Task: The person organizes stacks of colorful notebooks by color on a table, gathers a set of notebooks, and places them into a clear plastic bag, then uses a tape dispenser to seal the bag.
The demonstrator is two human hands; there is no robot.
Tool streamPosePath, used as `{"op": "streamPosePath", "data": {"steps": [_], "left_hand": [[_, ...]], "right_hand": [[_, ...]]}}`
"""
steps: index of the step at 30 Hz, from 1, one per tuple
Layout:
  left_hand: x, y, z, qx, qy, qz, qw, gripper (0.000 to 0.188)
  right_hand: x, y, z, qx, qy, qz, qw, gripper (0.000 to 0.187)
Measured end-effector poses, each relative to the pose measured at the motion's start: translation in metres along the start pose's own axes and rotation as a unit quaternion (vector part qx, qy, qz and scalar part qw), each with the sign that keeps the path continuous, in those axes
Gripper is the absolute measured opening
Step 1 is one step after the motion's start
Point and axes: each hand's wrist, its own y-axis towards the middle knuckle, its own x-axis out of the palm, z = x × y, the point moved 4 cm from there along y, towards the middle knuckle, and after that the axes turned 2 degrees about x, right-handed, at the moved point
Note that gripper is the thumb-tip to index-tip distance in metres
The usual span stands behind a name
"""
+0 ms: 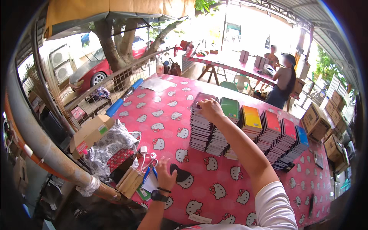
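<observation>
My right hand (pixel 210 109) reaches over the leftmost stack of spiral notebooks (pixel 201 132), its fingers bent onto the dark-covered notebook (pixel 197 99) on top. Beside it rises a stack topped by a green notebook (pixel 230 107), followed by stacks with yellow (pixel 251 116), red (pixel 272 120) and blue (pixel 301 134) covers. Low over the table, my left hand (pixel 165 178) holds nothing, fingers apart. Next to its fingertips lies a flat black object (pixel 180 172) whose kind I cannot make out. Blue-handled pliers (pixel 147 174) and a small white notepad (pixel 150 182) are just left of that hand.
An open cardboard box (pixel 90 136), crumpled grey plastic (pixel 119 143) and a white charger with cable (pixel 143 150) crowd the table's left edge. A rusty pipe (pixel 65 163) runs along that side. Cartons (pixel 316 122) stand at right. Two people work at the far table (pixel 214 61).
</observation>
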Motion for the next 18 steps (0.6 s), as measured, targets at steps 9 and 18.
{"op": "streamPosePath", "data": {"steps": [9,18], "left_hand": [[-0.016,0.075,0.058,0.067,-0.225,0.03,0.971,0.065],[-0.03,0.081,0.077,0.029,-0.174,-0.252,0.951,0.056]], "right_hand": [[-0.011,-0.003,0.016,-0.053,-0.024,0.028,0.998,0.014],[-0.094,-0.123,-0.076,-0.178,0.279,-0.118,0.936,0.027]]}}
